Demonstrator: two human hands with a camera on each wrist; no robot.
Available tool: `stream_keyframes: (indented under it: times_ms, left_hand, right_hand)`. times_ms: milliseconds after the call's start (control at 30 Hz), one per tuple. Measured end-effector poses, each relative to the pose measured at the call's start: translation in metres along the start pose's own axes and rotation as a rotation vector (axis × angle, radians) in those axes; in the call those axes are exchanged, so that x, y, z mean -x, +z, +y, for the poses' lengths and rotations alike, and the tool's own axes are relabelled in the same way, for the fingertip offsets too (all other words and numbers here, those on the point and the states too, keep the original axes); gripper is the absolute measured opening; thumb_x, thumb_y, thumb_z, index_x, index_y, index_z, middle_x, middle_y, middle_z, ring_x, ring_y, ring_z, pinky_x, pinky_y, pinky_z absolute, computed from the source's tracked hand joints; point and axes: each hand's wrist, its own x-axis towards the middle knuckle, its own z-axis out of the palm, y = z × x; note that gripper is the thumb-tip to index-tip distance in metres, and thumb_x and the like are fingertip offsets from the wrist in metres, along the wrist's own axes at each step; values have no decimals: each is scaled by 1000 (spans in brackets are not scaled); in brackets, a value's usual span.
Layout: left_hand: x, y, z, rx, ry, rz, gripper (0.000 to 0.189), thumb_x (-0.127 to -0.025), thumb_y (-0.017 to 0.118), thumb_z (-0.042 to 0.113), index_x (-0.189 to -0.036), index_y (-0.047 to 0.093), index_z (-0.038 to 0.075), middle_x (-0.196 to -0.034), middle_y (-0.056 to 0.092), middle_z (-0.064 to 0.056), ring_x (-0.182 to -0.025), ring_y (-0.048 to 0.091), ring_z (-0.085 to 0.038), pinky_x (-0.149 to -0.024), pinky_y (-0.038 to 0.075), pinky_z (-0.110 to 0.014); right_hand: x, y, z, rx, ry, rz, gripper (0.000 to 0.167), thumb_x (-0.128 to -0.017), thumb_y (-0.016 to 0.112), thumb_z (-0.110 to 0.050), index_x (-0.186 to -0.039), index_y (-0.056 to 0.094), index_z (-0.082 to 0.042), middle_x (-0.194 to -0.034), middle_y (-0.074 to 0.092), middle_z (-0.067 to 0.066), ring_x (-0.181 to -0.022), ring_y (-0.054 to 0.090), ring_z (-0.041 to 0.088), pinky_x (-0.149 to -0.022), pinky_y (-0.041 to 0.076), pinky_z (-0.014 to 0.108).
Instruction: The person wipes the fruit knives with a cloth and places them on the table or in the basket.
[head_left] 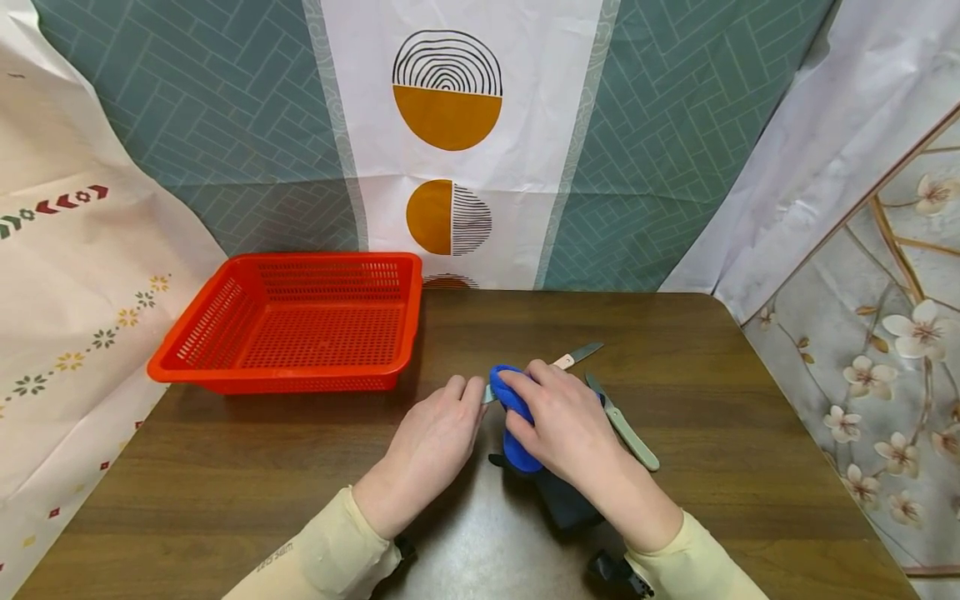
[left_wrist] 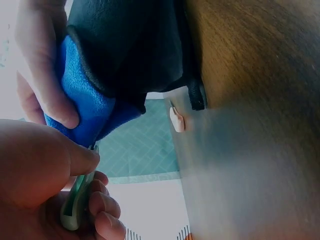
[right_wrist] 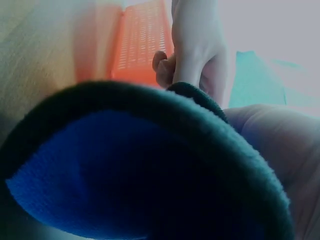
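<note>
In the head view my left hand (head_left: 431,433) holds a knife by its pale green handle (left_wrist: 75,207), thumb and fingers curled round it. The knife's front end goes into a fold of blue cloth (head_left: 522,454), which hides the blade. My right hand (head_left: 566,421) grips that cloth from above. The cloth has a plush blue side and a dark side with dark edging; its dark part (head_left: 566,500) hangs below my right hand. In the right wrist view the blue inside (right_wrist: 90,165) fills the foreground.
Beyond my right hand lies a knife with a pale pink handle (head_left: 564,362). A green-handled knife (head_left: 633,439) lies to its right. An orange-red plastic basket (head_left: 405,350) stands at the back left of the brown wooden table (head_left: 247,475). Patterned curtains (head_left: 652,125) hang behind.
</note>
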Motion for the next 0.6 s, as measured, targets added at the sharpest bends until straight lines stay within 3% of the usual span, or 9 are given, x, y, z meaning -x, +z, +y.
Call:
stream_keyframes:
  times_ms: [600]
  left_hand:
    - [-1,0,-1,-14,-8,4,24,-104,78,14,-105,56,4,-80,47,-4,-59,51,-19,-48,43,-27]
  right_hand:
    - [-1,-3,17,15,104,5,45,-93,82,-21,-136,77,-10,-103,69,4,-87,64,23,-69,57,40]
